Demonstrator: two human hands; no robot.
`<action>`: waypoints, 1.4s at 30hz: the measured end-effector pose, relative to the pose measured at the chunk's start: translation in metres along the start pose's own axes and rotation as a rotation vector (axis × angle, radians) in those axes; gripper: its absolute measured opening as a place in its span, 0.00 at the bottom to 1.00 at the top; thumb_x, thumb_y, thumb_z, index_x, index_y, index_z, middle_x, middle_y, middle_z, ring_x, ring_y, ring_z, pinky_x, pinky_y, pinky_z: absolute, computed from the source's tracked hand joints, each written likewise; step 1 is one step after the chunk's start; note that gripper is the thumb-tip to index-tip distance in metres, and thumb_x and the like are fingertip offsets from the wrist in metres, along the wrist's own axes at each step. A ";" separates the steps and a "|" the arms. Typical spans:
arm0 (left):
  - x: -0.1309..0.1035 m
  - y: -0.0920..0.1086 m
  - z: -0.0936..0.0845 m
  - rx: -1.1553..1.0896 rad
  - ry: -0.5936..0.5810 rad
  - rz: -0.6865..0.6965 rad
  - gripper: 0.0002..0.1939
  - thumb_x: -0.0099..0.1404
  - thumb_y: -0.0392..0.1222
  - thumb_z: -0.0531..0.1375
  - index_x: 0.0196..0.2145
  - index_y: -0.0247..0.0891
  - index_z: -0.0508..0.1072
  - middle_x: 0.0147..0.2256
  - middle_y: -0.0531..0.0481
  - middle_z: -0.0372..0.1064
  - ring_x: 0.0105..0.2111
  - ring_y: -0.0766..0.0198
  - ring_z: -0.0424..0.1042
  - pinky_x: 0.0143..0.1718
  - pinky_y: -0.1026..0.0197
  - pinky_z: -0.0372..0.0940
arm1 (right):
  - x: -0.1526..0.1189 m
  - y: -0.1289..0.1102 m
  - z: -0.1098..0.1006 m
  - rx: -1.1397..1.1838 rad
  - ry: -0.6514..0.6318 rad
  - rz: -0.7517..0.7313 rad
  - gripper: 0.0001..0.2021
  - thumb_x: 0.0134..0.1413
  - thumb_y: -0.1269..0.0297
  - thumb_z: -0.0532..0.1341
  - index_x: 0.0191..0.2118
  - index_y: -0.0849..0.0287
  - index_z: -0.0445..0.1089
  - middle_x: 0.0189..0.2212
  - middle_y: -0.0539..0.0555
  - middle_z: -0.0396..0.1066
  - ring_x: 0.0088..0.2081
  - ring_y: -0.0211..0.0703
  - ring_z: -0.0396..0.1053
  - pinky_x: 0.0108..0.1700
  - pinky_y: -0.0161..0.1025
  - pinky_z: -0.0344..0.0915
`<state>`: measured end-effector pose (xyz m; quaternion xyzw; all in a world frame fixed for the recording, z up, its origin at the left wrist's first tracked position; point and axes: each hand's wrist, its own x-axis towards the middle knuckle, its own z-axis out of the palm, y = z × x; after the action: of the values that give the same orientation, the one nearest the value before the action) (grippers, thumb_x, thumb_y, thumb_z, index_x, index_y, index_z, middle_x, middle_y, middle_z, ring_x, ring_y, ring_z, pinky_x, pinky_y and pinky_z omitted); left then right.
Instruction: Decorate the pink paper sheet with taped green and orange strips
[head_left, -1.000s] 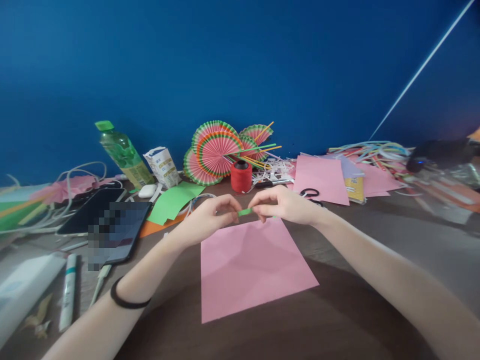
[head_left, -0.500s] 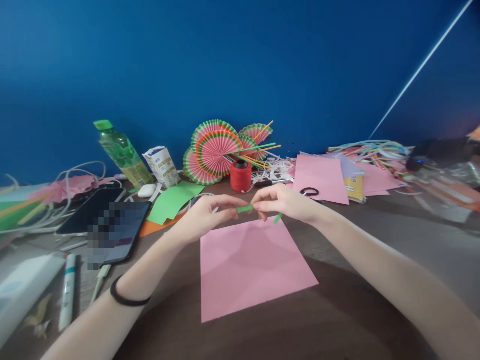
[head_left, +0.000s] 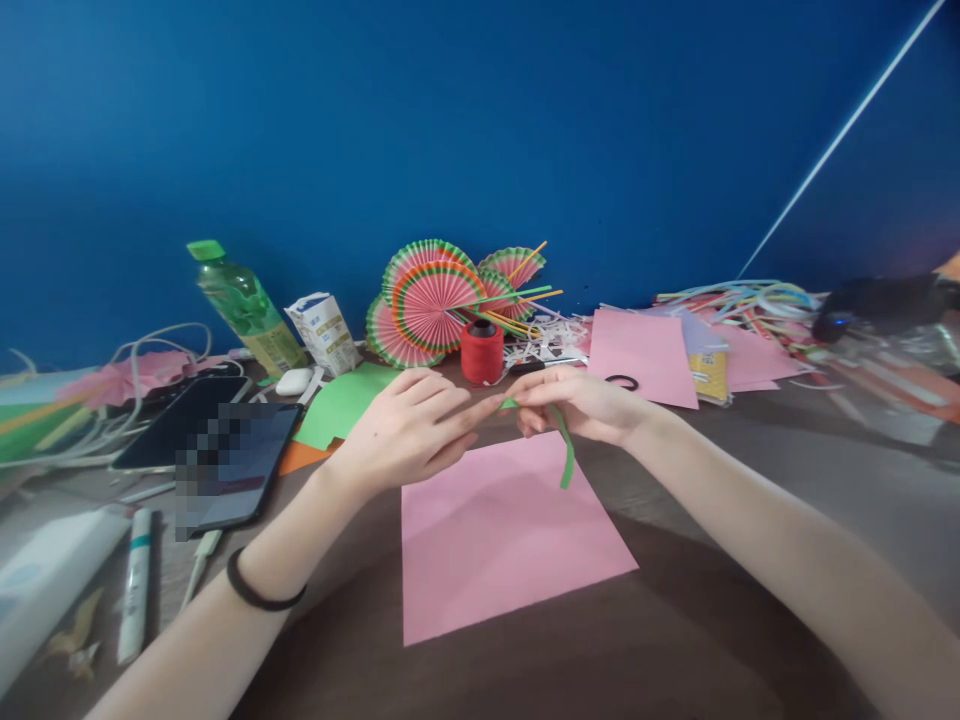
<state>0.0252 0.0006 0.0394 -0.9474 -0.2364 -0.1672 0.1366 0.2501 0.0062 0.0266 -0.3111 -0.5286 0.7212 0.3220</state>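
A narrow green paper strip (head_left: 568, 455) is pinched between the thumb and fingers of my right hand (head_left: 581, 400), above the far edge of a pink paper sheet (head_left: 502, 540). Its longer part hangs down over the sheet, while a short end pokes out leftward from the fingertips. My left hand (head_left: 409, 430) has its index finger stretched out, the tip touching that short end. The other left fingers are loosely curled, and the thumb sits lower, apart from the strip.
Behind my hands are a red thread spool (head_left: 482, 355) and pleated pink-green paper fans (head_left: 439, 305). Left are green paper (head_left: 341, 405), phones (head_left: 251, 470), a bottle (head_left: 244, 305) and a marker (head_left: 135, 590). More pink paper (head_left: 645, 355) and a black scissor handle (head_left: 622, 382) are on the right.
My left hand has let go of its pinch and turned, its index finger now extended to the strip. More of the green strip hangs below my right hand.
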 end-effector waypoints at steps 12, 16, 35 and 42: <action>0.004 0.005 0.007 -1.149 -0.011 -0.591 0.21 0.65 0.47 0.46 0.50 0.39 0.68 0.38 0.47 0.73 0.42 0.60 0.67 0.45 0.59 0.57 | 0.000 -0.002 0.002 -0.389 0.115 -0.218 0.07 0.49 0.66 0.59 0.34 0.63 0.70 0.17 0.47 0.66 0.22 0.33 0.64 0.31 0.35 0.59; 0.006 0.000 0.009 -1.440 -0.012 -0.761 0.20 0.63 0.49 0.49 0.50 0.42 0.67 0.36 0.49 0.74 0.42 0.61 0.68 0.48 0.58 0.56 | 0.000 -0.001 0.001 -0.564 0.134 -0.226 0.08 0.49 0.64 0.59 0.35 0.63 0.70 0.18 0.48 0.67 0.24 0.34 0.65 0.31 0.35 0.60; -0.001 -0.014 0.008 -1.443 -0.506 -0.778 0.09 0.56 0.44 0.57 0.25 0.37 0.74 0.25 0.54 0.68 0.28 0.69 0.65 0.34 0.67 0.59 | -0.008 -0.002 0.015 -1.042 0.132 -0.365 0.08 0.49 0.66 0.59 0.35 0.58 0.74 0.32 0.51 0.73 0.34 0.38 0.68 0.38 0.35 0.61; -0.001 -0.022 0.002 -1.091 -0.513 -0.723 0.06 0.54 0.41 0.56 0.28 0.38 0.71 0.26 0.56 0.67 0.31 0.68 0.67 0.35 0.68 0.58 | -0.007 -0.005 0.008 -1.144 0.095 -0.133 0.13 0.46 0.65 0.60 0.40 0.57 0.73 0.34 0.51 0.74 0.34 0.40 0.69 0.36 0.35 0.61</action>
<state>0.0141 0.0194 0.0408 -0.7523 -0.4437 -0.0680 -0.4823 0.2493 -0.0028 0.0344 -0.4338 -0.8379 0.2840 0.1703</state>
